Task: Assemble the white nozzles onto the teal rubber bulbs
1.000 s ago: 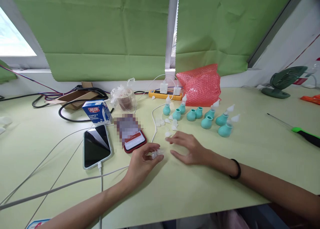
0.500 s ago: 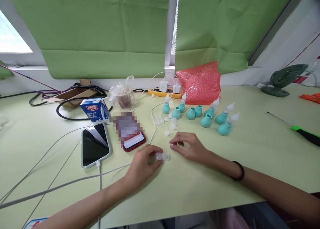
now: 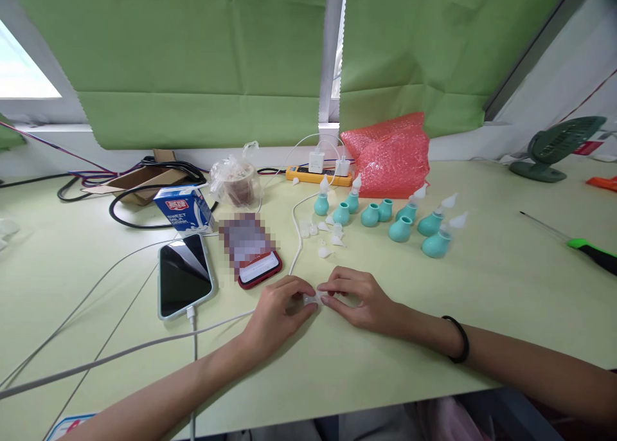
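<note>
My left hand (image 3: 276,314) and my right hand (image 3: 357,297) meet at the table's near middle, fingertips pinched from both sides on one small clear plastic piece (image 3: 311,298). Both hands rest on the pale green table (image 3: 482,299). Just beyond them lie several more clear plastic tips (image 3: 326,235). Behind those stand several teal rubber bulbs (image 3: 400,227); some carry clear tips, others are bare. A black band sits on my right wrist.
Two phones, one black-screened (image 3: 184,274) and one in a red case (image 3: 259,267), lie left of my hands with white cables. A milk carton (image 3: 182,211), bagged cup (image 3: 237,182), power strip (image 3: 318,174), red bubble wrap (image 3: 389,155), green fan (image 3: 559,148) and screwdriver (image 3: 585,249) ring the table.
My right hand pulled back from the loose tips and closed in on the clear piece my left hand holds. Now both hands pinch it together.
</note>
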A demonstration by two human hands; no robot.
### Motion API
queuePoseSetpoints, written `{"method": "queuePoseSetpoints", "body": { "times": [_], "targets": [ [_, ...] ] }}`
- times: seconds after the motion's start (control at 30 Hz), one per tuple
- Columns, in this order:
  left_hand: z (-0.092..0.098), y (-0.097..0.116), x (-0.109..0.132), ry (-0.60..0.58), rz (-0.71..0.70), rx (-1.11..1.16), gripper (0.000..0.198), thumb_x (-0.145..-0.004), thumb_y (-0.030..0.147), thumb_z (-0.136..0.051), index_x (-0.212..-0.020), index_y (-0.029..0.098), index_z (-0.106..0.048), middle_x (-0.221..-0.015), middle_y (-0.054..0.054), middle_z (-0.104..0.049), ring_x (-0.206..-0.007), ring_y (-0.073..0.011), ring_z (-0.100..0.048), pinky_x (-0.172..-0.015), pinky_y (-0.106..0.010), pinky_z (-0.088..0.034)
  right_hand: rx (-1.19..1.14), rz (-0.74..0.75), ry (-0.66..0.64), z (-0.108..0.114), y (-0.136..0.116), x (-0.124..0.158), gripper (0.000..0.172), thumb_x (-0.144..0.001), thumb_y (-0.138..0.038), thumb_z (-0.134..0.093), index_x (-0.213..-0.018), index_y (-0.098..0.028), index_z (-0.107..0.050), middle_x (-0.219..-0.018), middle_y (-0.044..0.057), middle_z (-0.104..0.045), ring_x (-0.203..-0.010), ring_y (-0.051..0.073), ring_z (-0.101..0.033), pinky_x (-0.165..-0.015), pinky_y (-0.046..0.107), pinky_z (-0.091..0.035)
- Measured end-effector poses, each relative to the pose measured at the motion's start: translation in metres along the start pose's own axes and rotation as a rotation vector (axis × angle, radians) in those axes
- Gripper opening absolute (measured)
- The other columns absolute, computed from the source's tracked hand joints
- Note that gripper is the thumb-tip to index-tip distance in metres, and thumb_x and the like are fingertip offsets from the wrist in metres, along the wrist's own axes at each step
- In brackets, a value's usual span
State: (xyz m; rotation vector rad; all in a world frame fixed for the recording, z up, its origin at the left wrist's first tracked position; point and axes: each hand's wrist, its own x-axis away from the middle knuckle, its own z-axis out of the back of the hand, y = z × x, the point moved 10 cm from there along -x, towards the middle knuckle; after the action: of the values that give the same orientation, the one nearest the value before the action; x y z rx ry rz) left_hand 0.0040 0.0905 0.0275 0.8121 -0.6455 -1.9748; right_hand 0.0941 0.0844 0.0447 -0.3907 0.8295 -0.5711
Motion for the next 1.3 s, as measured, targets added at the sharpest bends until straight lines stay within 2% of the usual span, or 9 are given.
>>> {"method": "queuePoseSetpoints", "body": {
  "times": [0.3,0.6,1.03,1.3],
  "targets": [
    [0.0,-0.003,-0.001,-0.002,0.045,-0.012,0.009,-0.072,0.018,-0.055,-0.08,0.016,-0.058,-0.073,-0.003,-0.059,-0.066,-0.0136,-0.054,-0.061,-0.024,-0.044,0.017,0.01,0.013,0.003,-0.003,0.001,0.015,-0.076,-0.019,-0.053,-0.088,-0.016,-0.06,-0.071,0.004,-0.055,-0.062,0.011,-0.052,-0.055,0.023,-0.043],
    [0.0,0.005,0.002,-0.009,-0.043,0.007,0.011,-0.074,0.018,-0.053,-0.082,0.016,-0.06,-0.077,-0.005,-0.06,-0.068,-0.0142,-0.055,-0.062,-0.025,-0.045,0.013,0.027,0.044,0.005,-0.003,0.002,0.012,-0.075,-0.019,-0.054,-0.085,-0.017,-0.061,-0.069,0.004,-0.055,-0.061,0.011,-0.052,-0.053,0.022,-0.042],
    [0.0,0.005,0.0,0.001,-0.044,-0.014,0.012,-0.074,0.018,-0.053,-0.084,0.016,-0.06,-0.074,-0.005,-0.06,-0.065,-0.0141,-0.054,-0.06,-0.025,-0.045,-0.005,0.046,0.045,0.005,-0.005,0.001,0.011,-0.075,-0.017,-0.055,-0.083,-0.017,-0.063,-0.069,0.004,-0.055,-0.061,0.01,-0.052,-0.053,0.021,-0.043],
    [0.0,0.006,0.002,0.0,-0.084,0.047,0.012,-0.075,0.018,-0.051,-0.082,0.017,-0.061,-0.079,-0.006,-0.06,-0.071,-0.0149,-0.056,-0.065,-0.026,-0.047,0.02,0.048,0.052,0.007,-0.007,0.0,0.011,-0.075,-0.018,-0.054,-0.083,-0.018,-0.062,-0.067,0.003,-0.055,-0.06,0.01,-0.052,-0.052,0.021,-0.043]
  ]
}}
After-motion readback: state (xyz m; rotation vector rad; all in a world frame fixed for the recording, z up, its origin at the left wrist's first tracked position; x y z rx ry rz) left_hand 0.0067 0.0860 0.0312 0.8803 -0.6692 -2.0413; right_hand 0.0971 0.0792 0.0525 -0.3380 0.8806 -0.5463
